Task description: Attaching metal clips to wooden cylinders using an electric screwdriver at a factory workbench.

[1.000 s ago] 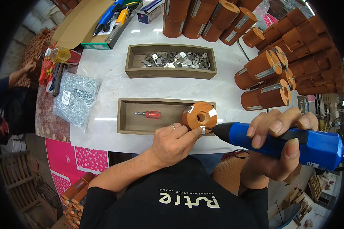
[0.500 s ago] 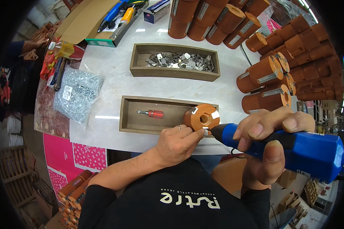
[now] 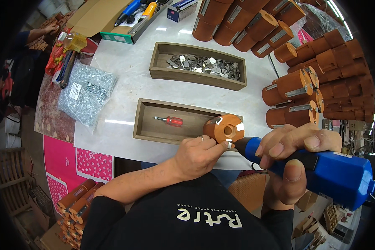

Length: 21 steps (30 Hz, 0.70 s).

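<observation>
My left hand [image 3: 198, 155] has its fingers closed on the near edge of a reddish-brown wooden cylinder [image 3: 218, 130] with a hole through its centre. A small metal plate [image 3: 229, 143] sits at that edge, by my fingertips. Two other pale metal plates bend over the rim. In my right hand [image 3: 293, 156] lies a blue electric screwdriver [image 3: 343, 177], gripped with its dark nose pointing left at the plate. Whether the tip touches a screw is hidden. Beneath the cylinder is a shallow wooden box [image 3: 152, 132], where a stubby red-handled screwdriver [image 3: 173, 121] lies.
Beyond stands a second wooden box [image 3: 154, 66] with many small metal plates. A clear bag of screws [image 3: 87, 93] lies left. Stacked wooden cylinders [image 3: 296, 87] line the right and back. An open carton [image 3: 121, 35] holds tools. Another person's arm [image 3: 39, 33] shows at far left.
The view has turned slightly, shifting the table's things rightward. Both hands keep their holds, with the electric screwdriver still at the cylinder's near edge.
</observation>
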Tool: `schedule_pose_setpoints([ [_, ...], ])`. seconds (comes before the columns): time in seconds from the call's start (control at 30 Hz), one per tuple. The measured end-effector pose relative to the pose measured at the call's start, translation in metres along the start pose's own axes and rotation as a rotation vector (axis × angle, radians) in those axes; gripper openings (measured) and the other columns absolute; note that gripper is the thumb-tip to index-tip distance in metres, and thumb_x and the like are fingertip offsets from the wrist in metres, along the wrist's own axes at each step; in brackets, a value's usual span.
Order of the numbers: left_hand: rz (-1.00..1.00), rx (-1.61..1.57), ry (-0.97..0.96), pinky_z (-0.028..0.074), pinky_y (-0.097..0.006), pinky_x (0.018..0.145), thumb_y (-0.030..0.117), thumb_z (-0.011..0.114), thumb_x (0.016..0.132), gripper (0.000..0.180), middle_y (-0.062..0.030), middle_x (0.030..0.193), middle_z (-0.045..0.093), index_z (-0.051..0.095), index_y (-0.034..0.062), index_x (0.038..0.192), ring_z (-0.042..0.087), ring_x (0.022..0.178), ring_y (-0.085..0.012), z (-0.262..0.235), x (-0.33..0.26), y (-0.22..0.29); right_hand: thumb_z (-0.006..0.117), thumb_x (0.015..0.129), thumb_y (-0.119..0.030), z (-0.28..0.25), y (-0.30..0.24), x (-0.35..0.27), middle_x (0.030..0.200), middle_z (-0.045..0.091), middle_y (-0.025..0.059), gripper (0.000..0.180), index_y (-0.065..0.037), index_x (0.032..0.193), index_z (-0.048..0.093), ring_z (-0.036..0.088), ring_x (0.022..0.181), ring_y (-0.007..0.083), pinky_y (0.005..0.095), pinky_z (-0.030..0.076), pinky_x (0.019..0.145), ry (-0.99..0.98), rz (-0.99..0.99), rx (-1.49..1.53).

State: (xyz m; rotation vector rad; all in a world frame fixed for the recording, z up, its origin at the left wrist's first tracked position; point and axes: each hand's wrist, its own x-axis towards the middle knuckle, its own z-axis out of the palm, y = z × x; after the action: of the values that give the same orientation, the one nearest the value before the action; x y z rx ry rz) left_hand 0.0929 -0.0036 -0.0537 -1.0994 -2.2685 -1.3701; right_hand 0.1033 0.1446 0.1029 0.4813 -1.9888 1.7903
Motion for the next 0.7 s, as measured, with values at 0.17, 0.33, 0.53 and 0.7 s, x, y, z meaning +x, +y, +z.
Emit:
schedule_pose_setpoints([
  [0.17,-0.001,-0.016,-0.009,0.042,-0.034,0.046,0.001,0.072,0.072,0.032,-0.0030,0.063,0.051,0.069,0.0044,0.104,0.053,0.055,-0.0198,0.001,-0.002,-0.001,0.070,0.088,-0.024,-0.002,0.004,0.001,0.078,0.058,0.0075,0.038,-0.010,0.113,0.045,0.057,0.053,0.0161,0.0335,0.052,0.053,0.020,0.022,0.024],
  [0.33,0.002,-0.024,-0.022,0.042,-0.034,0.046,0.001,0.072,0.072,0.034,-0.0032,0.065,0.051,0.069,0.0040,0.106,0.054,0.056,-0.0201,0.000,-0.001,-0.002,0.071,0.087,-0.025,-0.003,0.007,0.000,0.078,0.058,0.0072,0.039,-0.010,0.113,0.045,0.057,0.053,0.0159,0.0336,0.052,0.053,0.044,0.036,0.034],
  [0.53,-0.004,-0.037,-0.014,0.042,-0.034,0.047,0.001,0.072,0.070,0.036,-0.0033,0.065,0.052,0.069,0.0036,0.105,0.053,0.056,-0.0206,0.000,-0.002,-0.002,0.072,0.087,-0.025,-0.005,0.010,0.000,0.077,0.058,0.0069,0.040,-0.010,0.113,0.045,0.057,0.053,0.0160,0.0332,0.052,0.053,0.007,0.013,0.014],
  [0.7,-0.009,-0.008,-0.031,0.042,-0.034,0.047,0.001,0.071,0.070,0.035,-0.0033,0.064,0.051,0.069,0.0040,0.105,0.053,0.057,-0.0207,-0.002,0.000,0.000,0.071,0.087,-0.024,-0.006,0.013,0.000,0.077,0.058,0.0072,0.038,-0.010,0.112,0.046,0.057,0.053,0.0159,0.0327,0.052,0.053,-0.021,0.002,0.011],
])
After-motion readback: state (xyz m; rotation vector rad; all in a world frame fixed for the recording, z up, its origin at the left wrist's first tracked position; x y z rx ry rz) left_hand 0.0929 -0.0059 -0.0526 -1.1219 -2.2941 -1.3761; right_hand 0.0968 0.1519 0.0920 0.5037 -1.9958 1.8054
